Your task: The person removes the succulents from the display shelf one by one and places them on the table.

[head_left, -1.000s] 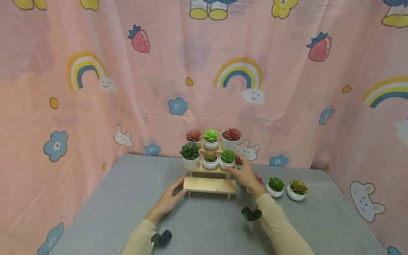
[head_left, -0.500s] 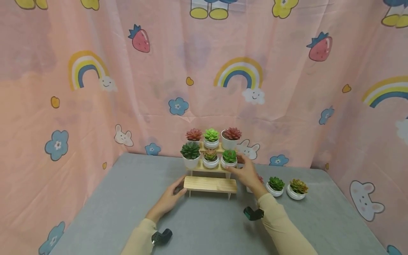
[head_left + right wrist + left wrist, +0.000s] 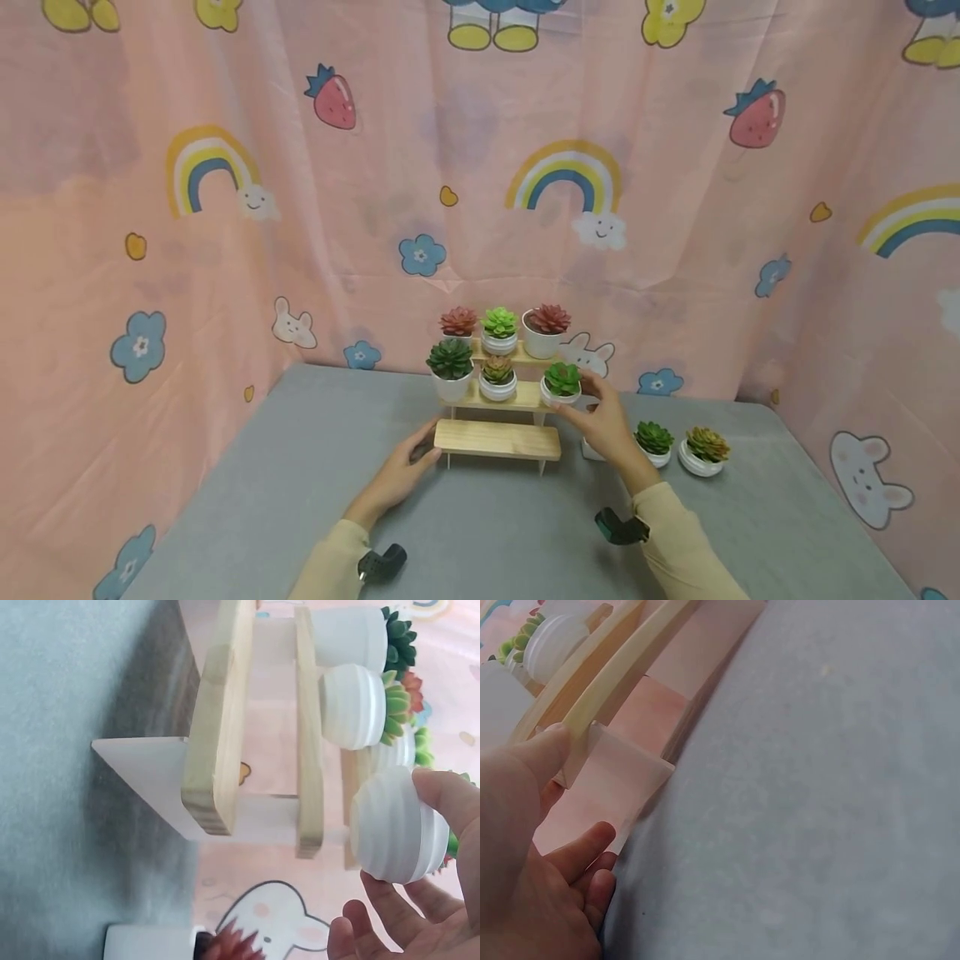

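My right hand (image 3: 606,423) grips a small white ribbed pot (image 3: 397,825) with a green succulent (image 3: 562,378), thumb on one side and fingers on the other. In the right wrist view the pot is off the middle shelf (image 3: 309,735), near its right end. My left hand (image 3: 393,479) holds the left end of the bottom shelf (image 3: 497,438) of a wooden three-tier plant stand, thumb (image 3: 547,754) at its front edge. On the middle tier stand a dark green succulent (image 3: 450,360) and a yellowish-red one (image 3: 497,371).
The top tier bears a red succulent (image 3: 457,322), a bright green one (image 3: 499,325) and another red one (image 3: 546,325). Right of the stand, on the grey table (image 3: 300,467), are a green potted succulent (image 3: 655,442), a yellowish one (image 3: 703,450) and a partly hidden white pot (image 3: 591,451).
The green succulent in my right hand has moved right, from beside the yellowish-red one to the middle shelf's right end. My left hand has stayed at the bottom shelf's end.
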### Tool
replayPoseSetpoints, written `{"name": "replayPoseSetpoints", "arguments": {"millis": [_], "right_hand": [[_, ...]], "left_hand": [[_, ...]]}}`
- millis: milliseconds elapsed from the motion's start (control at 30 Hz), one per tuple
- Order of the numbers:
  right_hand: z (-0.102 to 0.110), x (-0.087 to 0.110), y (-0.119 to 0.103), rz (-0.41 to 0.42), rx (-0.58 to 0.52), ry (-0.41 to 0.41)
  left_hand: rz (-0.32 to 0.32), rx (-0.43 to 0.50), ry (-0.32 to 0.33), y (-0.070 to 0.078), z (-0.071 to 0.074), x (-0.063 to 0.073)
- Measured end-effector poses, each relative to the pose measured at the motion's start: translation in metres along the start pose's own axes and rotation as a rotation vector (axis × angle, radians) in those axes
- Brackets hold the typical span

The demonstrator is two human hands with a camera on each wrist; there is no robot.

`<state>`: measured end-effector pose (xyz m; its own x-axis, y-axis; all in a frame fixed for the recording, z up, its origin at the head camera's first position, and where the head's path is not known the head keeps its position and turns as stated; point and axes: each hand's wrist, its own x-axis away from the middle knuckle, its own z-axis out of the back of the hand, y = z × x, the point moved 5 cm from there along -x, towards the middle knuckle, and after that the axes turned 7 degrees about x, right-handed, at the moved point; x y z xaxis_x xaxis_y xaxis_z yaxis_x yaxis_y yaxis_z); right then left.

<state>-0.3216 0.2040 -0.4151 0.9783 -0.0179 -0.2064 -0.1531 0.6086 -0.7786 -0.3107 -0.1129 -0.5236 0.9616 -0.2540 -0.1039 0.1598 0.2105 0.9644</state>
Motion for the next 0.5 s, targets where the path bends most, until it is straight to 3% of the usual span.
{"name": "replayPoseSetpoints", "arguments": {"millis": [333,500], "right_hand": [[0.023,0.022,-0.001,0.015,-0.038,-0.015],[0.032,0.03,0.001,0.071,0.004,0.034]], "left_hand": [[0.006,-0.009,0.008,0.002,0.0,-0.001],[0.01,-0.005,0.009,0.001,-0.001,-0.001]]}}
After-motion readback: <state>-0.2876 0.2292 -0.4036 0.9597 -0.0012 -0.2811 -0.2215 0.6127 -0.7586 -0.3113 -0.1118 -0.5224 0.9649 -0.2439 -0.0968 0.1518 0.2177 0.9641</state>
